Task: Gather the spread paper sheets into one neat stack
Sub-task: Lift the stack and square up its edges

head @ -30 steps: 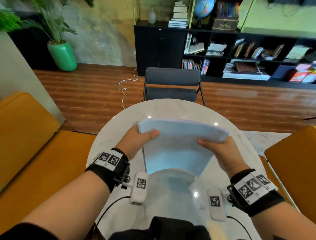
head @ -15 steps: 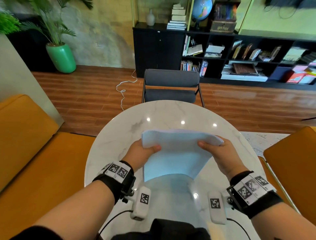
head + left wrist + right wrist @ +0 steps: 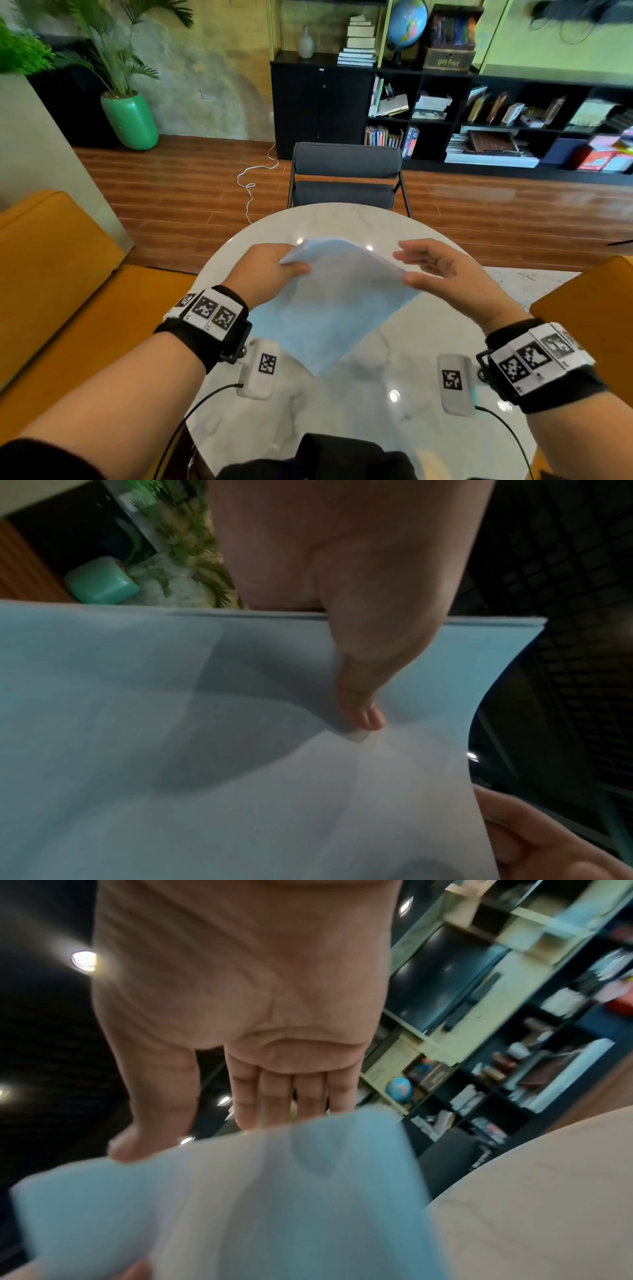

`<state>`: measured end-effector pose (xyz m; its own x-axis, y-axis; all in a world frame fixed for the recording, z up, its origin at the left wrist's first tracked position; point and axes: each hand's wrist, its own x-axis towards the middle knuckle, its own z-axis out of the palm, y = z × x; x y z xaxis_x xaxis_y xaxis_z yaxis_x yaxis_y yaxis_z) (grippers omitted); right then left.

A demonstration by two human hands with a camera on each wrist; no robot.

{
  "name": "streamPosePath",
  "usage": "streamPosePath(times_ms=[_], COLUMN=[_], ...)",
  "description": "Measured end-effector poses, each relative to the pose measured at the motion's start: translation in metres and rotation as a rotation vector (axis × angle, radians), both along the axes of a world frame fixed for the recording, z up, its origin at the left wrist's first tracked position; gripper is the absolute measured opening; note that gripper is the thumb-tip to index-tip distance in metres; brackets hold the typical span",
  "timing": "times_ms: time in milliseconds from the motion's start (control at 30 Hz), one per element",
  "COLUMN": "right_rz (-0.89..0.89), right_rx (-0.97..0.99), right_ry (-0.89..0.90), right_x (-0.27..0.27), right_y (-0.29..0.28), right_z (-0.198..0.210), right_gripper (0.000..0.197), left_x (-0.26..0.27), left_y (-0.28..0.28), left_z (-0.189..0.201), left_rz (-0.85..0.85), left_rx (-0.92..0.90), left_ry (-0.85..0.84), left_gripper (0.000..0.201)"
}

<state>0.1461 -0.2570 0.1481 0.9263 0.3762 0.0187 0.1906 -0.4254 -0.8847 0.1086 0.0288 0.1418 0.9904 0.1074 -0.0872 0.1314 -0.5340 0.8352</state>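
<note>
At centre frame, above the round white marble table (image 3: 342, 222), the pale blue stack of paper sheets (image 3: 335, 301) is pinched at its upper-left corner by the left hand (image 3: 263, 274); the right hand (image 3: 442, 270), fingers relaxed and spread, is seen at the stack's right edge.

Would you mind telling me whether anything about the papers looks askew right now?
The paper stack hangs tilted, one corner pointing down toward the table. Only the left hand pinches it; the right hand is open at its edge.
</note>
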Motion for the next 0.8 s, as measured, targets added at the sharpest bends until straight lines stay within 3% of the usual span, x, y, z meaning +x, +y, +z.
streamPosePath(times_ms=[67,133,233,333,400,467,533,633,700,800], right_rz=[0.079,0.061,-0.036,-0.158,-0.220,-0.248,-0.262,-0.265,-0.283,-0.304], right_rx=[-0.195,-0.255,-0.118,0.085,0.223,0.310,0.400,0.524,0.547,0.550], right_ry=[-0.048,-0.056,0.003,0.114,0.167,0.206,0.250,0.336,0.391,0.436], right_x=[-0.007,-0.013,-0.014,-0.010,-0.006,-0.004,-0.005,-0.006,-0.006,-0.006], right_y=[0.019,0.037,0.035,0.008,-0.010,-0.022,-0.027,-0.027,-0.025,-0.023], right_z=[0.006,0.003,-0.003,-0.008,-0.012,-0.017,-0.023,-0.035,-0.047,-0.062], right_gripper=[0.049,0.026,0.008,0.011,0.014,0.016,0.019,0.025,0.032,0.028], left_x=[0.001,0.001,0.000,-0.001,-0.003,-0.007,-0.012,-0.018,-0.019,-0.018], left_y=[-0.010,-0.020,-0.014,0.014,0.035,0.047,0.048,0.038,0.029,0.019], left_z=[0.006,0.011,0.012,-0.006,-0.026,-0.046,-0.058,-0.064,-0.063,-0.056], left_rz=[-0.088,-0.165,-0.208,-0.227,-0.117,-0.001,0.055,-0.015,-0.048,-0.010], left_rx=[0.112,0.210,0.167,0.299,0.304,0.076,-0.379,-0.846,-0.969,-0.905], left_ry=[0.008,0.012,0.057,0.157,0.181,0.188,0.206,0.268,0.326,0.346], left_gripper=[0.013,0.016,0.009,0.030,0.030,0.034,0.056,0.074,0.066,0.021])
